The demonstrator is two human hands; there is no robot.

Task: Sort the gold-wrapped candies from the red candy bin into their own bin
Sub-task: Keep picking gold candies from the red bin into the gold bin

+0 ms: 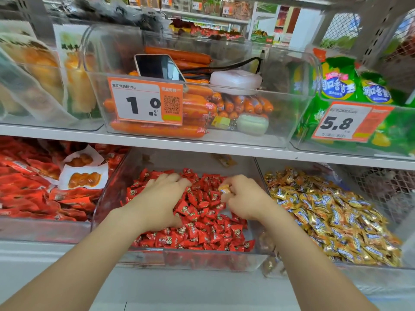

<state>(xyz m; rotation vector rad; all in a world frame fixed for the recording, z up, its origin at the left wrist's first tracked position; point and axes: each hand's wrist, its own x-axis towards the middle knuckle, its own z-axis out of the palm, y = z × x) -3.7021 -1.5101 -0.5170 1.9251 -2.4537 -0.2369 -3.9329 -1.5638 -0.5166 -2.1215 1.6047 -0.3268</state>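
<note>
Left grip: my left grip [164, 198] lies palm down on the heap, fingers apart and pressing on the wrappers, with nothing clasped that I can see.
Right grip: my right grip [242, 198] is clamped on one gold-wrapped candy [224, 189], pinched at my fingertips at 10 o'clock of the hand.
Gold-wrapped candy: it sits just above the red candies [202, 232], inside the red candy bin [107, 198], near the bin's 3 o'clock wall.
Red candy bin: clear plastic, on the lower shelf level, holding both my hands, which are near each other but apart.
Gold candy bin [336, 264]: just beside the red bin at its 3 o'clock, heaped with gold candies [325, 216].
At 9 o'clock: a bin of red packets [27, 187].
At 12 o'clock: a white shelf [157, 142] carries a clear bin of orange sausages [197, 108] with an orange price tag [146, 102]; a phone [157, 66] leans on top of the sausages.
</note>
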